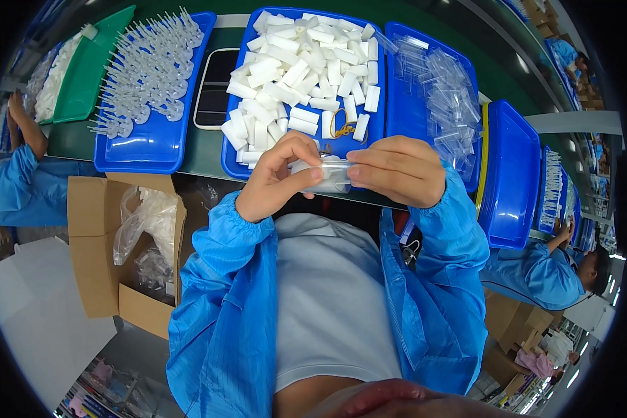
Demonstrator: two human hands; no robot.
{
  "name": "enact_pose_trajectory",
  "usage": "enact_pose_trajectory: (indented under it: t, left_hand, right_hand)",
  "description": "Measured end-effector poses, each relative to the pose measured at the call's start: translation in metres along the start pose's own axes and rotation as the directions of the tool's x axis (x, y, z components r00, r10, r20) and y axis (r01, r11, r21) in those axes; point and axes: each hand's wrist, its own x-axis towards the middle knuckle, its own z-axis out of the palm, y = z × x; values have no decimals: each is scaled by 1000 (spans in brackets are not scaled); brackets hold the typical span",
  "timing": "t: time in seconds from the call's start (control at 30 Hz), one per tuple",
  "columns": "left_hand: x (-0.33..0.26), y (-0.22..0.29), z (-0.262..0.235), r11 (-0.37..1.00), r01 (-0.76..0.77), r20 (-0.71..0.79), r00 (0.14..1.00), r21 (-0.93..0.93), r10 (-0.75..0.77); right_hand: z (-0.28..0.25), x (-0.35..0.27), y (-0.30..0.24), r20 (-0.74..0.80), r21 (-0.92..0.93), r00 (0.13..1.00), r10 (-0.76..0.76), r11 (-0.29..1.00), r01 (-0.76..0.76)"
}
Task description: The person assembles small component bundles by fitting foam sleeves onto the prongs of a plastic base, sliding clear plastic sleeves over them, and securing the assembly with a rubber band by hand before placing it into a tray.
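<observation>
Just past the near edge of the blue tray [359,148], both my hands are closed on a short clear plastic sleeve [336,182], held level in front of my chest. My left hand [280,175] pinches its left end, where something whitish shows between thumb and forefinger; I cannot tell whether that is inside the sleeve. The right end is in the thumb and fingertips of my right hand [403,173]. Many white blocks [306,63] are heaped in the tray beyond. A yellowish rubber band [341,125] lies among them.
Clear plastic sleeves [449,90] fill a blue tray [403,115] at right. Stemmed clear parts [150,66] lie in a left blue tray [139,153], beside a black, white-edged flat device [217,90]. A cardboard box [90,237] holds plastic bags [157,216]. Co-workers [14,184] sit either side.
</observation>
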Motion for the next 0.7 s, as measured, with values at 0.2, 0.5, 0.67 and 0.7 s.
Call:
enact_pose_trajectory:
  t: [0.2,0.5,0.67,0.7]
  left_hand:
    - [-3,12,-5,956,63,-64,997,285,-47]
    - [-11,-21,-33,865,31,92,996,-501,17]
    - [-8,-26,-28,765,153,169,984,-626,-59]
    - [-8,-26,-25,727,151,161,985,-670,-56]
  right_hand:
    - [4,-2,6,61,22,997,44,999,-46]
    - [-4,6,2,-20,76,986,166,984,-164]
    - [-3,14,-1,-43,97,982,182,979,-178]
    - [-2,15,-1,-47,92,983,178,981,-173]
